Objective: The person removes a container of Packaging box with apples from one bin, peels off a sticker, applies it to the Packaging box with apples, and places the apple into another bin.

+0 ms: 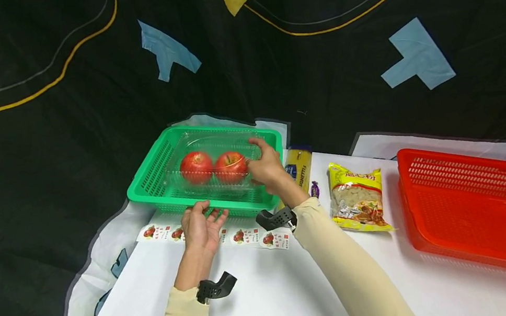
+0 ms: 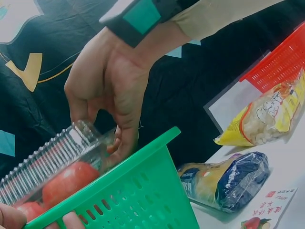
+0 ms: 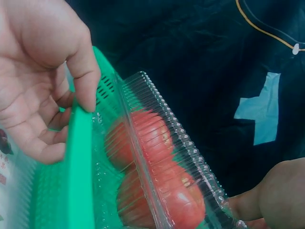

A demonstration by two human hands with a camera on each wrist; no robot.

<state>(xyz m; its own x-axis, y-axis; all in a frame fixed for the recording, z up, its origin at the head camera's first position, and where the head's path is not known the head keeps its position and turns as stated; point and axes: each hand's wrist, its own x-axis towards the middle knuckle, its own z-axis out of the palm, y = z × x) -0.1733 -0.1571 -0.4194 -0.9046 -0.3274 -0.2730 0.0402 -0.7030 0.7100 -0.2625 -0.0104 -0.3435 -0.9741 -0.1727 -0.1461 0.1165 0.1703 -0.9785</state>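
Note:
A clear plastic clamshell box (image 1: 217, 140) with two red apples (image 1: 196, 168) inside sits in a green basket (image 1: 240, 205). My right hand (image 1: 267, 169) grips the box's right end, thumb and fingers bent round its edge in the left wrist view. At the basket's near side, my left hand (image 1: 199, 229) pinches the rim. The right wrist view shows its thumb over the rim and its curled fingers along the outer wall. The box (image 3: 157, 124) stands tilted within the basket in that view, its ribbed edge above the apples (image 3: 164, 195).
A strip of apple-printed labels (image 1: 244, 236) lies before the basket. To the right are a spaghetti pack (image 1: 300, 167), a small purple-wrapped item (image 1: 315, 189), a yellow snack bag (image 1: 357, 198) and a red basket (image 1: 467, 205). A dark curtain (image 1: 319, 76) hangs behind the table.

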